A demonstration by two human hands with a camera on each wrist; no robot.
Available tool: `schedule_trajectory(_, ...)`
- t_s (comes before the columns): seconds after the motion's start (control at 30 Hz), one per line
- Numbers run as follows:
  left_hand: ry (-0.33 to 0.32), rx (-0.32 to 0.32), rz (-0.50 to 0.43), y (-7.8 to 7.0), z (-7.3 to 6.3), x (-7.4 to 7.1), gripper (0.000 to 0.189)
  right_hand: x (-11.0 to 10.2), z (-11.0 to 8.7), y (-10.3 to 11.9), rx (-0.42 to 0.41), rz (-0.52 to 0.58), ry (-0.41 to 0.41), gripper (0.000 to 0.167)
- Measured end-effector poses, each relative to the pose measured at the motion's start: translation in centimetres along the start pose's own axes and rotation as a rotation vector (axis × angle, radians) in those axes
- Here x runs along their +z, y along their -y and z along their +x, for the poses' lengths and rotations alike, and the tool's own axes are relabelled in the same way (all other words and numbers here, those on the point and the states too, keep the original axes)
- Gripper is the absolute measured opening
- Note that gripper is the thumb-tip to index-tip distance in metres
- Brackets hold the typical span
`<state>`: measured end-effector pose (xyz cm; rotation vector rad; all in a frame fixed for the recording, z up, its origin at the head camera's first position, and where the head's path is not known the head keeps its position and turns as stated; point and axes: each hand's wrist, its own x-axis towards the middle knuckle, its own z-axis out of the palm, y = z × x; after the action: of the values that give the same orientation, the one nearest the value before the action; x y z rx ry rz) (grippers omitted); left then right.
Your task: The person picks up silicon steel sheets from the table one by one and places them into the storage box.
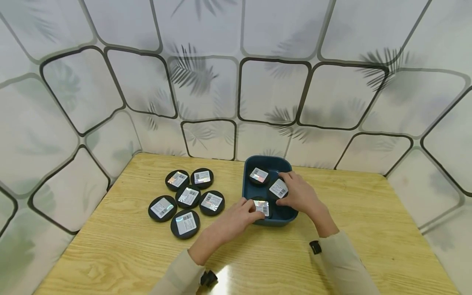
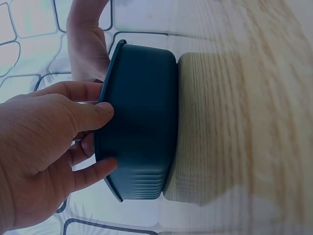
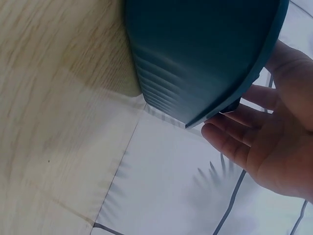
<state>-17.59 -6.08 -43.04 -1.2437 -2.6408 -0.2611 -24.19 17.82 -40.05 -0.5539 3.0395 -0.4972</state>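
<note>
A dark blue plastic bin point(image 1: 248, 190) stands on the table, with three round black discs bearing white labels in it. In the head view, my left hand point(image 1: 236, 219) reaches over the bin's near left edge, its thumb and fingers around the near disc point(image 1: 262, 208). My right hand point(image 1: 300, 194) pinches another disc point(image 1: 278, 188) between thumb and fingers at the right side. A dark edge of that disc point(image 3: 232, 105) shows past the rim in the right wrist view. The third disc point(image 1: 259, 175) lies at the far left of the bin. The bin wall point(image 2: 139, 112) hides the left fingertips.
Several similar black discs lie label up on the wooden table point(image 1: 121, 246) left of the bin, among them a near one point(image 1: 185, 224) and a far one point(image 1: 202, 178). A patterned curtain point(image 1: 273, 90) surrounds the table's back and sides.
</note>
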Motion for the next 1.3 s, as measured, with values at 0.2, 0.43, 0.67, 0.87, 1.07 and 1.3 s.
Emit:
schedule_trajectory(0.2, -0.008, 0.006, -0.012, 0.03, -0.01, 0.06, 0.029, -0.01, 0.11, 0.04, 0.004, -0.020, 0.022, 0.086)
schedule_trajectory(0.43, -0.013, 0.004, -0.010, 0.09, 0.00, 0.08, 0.028, -0.10, 0.10, 0.11, -0.007, -0.034, 0.030, 0.085)
schedule_trajectory(0.67, -0.008, 0.002, -0.017, 0.06, -0.01, 0.07, 0.029, -0.02, 0.22, 0.17, -0.014, -0.040, 0.033, 0.085)
schedule_trajectory(0.87, 0.001, 0.003, -0.013, 0.01, 0.00, -0.02, 0.028, 0.07, 0.17, 0.21, -0.016, -0.049, 0.030, 0.084)
schedule_trajectory(1.07, 0.009, 0.004, -0.011, -0.01, -0.03, -0.07, 0.029, 0.19, 0.31, 0.18, -0.031, -0.063, 0.038, 0.082)
schedule_trajectory(1.3, 0.012, -0.001, -0.006, 0.04, -0.06, 0.03, 0.029, 0.26, 0.57, 0.08, -0.045, -0.086, 0.062, 0.080)
